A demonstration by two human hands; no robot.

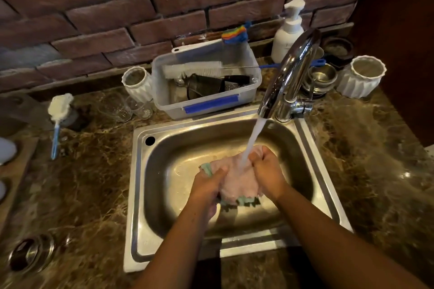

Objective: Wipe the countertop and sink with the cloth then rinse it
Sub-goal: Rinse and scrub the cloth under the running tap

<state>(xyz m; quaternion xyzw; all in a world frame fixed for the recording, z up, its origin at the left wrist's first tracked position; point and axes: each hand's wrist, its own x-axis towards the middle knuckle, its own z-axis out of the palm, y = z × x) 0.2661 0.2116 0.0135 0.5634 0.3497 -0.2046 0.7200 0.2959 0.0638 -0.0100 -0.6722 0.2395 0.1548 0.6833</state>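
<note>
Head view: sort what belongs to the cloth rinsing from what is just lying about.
In use: cloth, tap, running water, sink, left hand, right hand (both grip the cloth).
Lying about: plastic tub, soap bottle, white pot, blue-handled brush, drinking glasses, steel bowls.

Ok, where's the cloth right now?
Head view, centre: the cloth is bunched over the sink, held between the left hand and right hand, under the water running from the faucet.

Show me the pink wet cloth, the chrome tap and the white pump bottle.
pink wet cloth (pixel 235 182), head view, bunched middle.
chrome tap (pixel 293 63), head view, spout arch.
white pump bottle (pixel 284 42), head view, body.
</note>
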